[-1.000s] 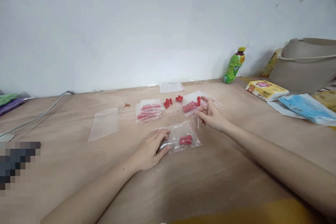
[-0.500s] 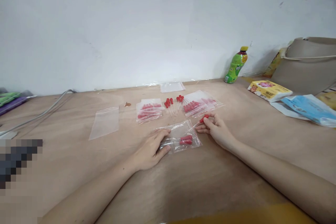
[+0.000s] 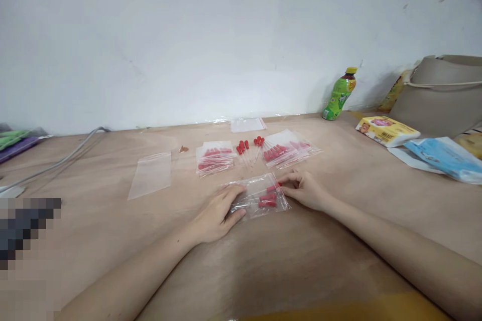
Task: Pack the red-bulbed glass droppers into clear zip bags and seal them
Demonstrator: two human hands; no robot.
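Note:
A clear zip bag (image 3: 259,185) lies flat in front of me, its red-striped mouth to the right. Inside are red-bulbed glass droppers (image 3: 267,200). My left hand (image 3: 218,213) rests over the bag's left end, thumb and fingers spread apart. At the mouth, my right hand (image 3: 304,189) has thumb and forefinger closed on the end of a dropper (image 3: 273,187), most of which is inside the bag. Beyond, loose droppers (image 3: 243,147) lie in two small groups, between filled bags (image 3: 214,158) on the left and more filled bags (image 3: 284,148) on the right.
An empty zip bag (image 3: 150,175) lies at left, and other flat bags (image 3: 247,125) lie by the wall. A grey cable (image 3: 75,153) crosses the left side. To the right are a green bottle (image 3: 340,95), a yellow tissue pack (image 3: 387,130), a blue packet (image 3: 444,158) and a grey bin (image 3: 440,95).
My right hand has moved left and pushed the dropper through the bag's mouth, so its bulb now lies beside the others. My left hand has stayed in place.

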